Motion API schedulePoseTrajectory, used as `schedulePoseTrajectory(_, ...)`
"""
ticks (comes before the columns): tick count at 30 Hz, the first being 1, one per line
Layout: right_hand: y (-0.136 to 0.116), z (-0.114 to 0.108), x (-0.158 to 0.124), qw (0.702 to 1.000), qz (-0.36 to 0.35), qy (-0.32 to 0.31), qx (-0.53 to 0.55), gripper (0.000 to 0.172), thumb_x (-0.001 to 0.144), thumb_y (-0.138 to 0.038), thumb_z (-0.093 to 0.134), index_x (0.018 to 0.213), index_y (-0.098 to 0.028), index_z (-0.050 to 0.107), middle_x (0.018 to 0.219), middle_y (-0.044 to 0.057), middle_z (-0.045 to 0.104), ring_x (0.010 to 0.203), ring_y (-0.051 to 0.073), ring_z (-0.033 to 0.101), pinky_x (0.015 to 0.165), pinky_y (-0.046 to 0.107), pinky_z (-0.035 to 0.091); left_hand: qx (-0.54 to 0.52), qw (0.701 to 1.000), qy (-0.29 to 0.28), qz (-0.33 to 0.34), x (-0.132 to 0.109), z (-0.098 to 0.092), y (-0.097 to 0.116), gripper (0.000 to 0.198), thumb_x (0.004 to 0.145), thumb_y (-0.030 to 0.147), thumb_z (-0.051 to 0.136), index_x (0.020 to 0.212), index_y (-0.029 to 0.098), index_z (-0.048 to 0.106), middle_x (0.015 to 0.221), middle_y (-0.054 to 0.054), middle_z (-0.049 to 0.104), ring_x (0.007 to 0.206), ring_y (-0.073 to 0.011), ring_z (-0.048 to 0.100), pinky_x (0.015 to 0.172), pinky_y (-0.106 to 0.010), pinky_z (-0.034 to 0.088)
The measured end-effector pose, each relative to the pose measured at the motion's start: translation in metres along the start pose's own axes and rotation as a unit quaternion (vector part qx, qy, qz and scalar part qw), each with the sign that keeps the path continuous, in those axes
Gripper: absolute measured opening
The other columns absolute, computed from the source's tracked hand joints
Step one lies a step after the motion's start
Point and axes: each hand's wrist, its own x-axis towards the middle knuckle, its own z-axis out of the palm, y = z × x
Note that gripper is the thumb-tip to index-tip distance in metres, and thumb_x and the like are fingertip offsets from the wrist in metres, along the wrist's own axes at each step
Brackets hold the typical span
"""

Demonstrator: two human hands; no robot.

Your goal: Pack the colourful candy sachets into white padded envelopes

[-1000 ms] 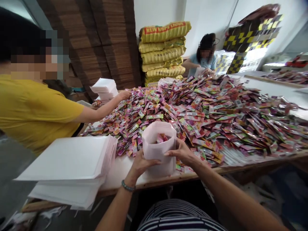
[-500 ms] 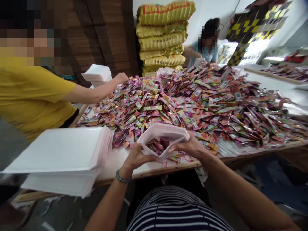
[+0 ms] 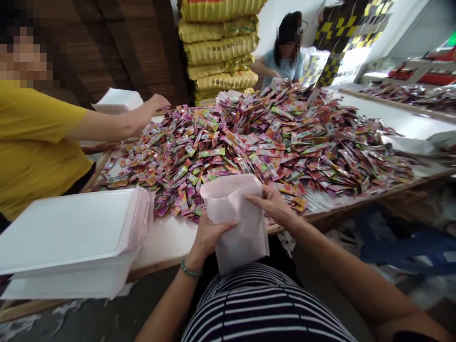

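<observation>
Between my hands is a pale pinkish-white padded mailer bag (image 3: 238,228), tilted over the table's front edge with its mouth upward. My left hand (image 3: 210,235) grips its left side, thumb across the front. At the upper right side, my right hand (image 3: 276,204) holds it near the mouth, fingers over the front. What lies inside is hidden now. Just beyond the bag spreads a large heap of small colourful sachets (image 3: 256,137). Left of my hands lies a stack of flat white mailer bags (image 3: 71,228).
A person in a yellow shirt (image 3: 35,142) reaches over the table (image 3: 167,240) at left. Another person in light blue (image 3: 285,61) works behind the heap. Yellow sacks (image 3: 221,52) are piled at the back, and a smaller stack of white bags (image 3: 119,99) sits at far left.
The bag's mouth, held wide with sachets visible inside, has narrowed. The bag has been raised and tipped so its front shows. My right hand has shifted onto its upper front.
</observation>
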Motion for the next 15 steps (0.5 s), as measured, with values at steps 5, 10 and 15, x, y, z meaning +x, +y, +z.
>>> schedulePoseTrajectory(5,-0.026,-0.002,0.000,0.949,-0.207,-0.006,-0.239,0.050,0.071,-0.046,0.077,0.114,-0.022,0.066,0.116,0.010,0.065,0.107,0.026,0.058,0.093,0.038,0.047,0.039,0.998,-0.046,-0.020,0.008,0.002,-0.035,0.052,0.049,0.029,0.090,0.095,0.012,0.072,0.091,-0.009,0.075,0.083,-0.0235,0.067,0.075,-0.032,0.054)
schedulePoseTrajectory(10,-0.034,0.015,0.023,0.835,-0.099,-0.382,-0.385,0.019,0.080,-0.032,0.068,0.076,-0.015,0.073,0.070,0.005,0.066,0.063,0.014,0.055,0.063,0.026,0.042,0.101,0.994,-0.045,-0.007,0.005,0.006,-0.038,0.050,0.050,0.032,0.089,0.092,0.013,0.069,0.082,-0.005,0.071,0.075,-0.0200,0.063,0.067,-0.028,0.051)
schedulePoseTrajectory(15,0.011,0.031,0.017,0.809,-0.004,-0.490,-0.325,0.021,0.077,-0.028,0.068,0.061,-0.015,0.069,0.056,-0.001,0.059,0.051,0.009,0.045,0.054,0.023,0.034,0.173,0.978,-0.118,0.022,-0.002,0.008,-0.054,0.056,0.050,0.027,0.088,0.102,0.017,0.068,0.085,-0.002,0.070,0.079,-0.0201,0.062,0.074,-0.029,0.049)
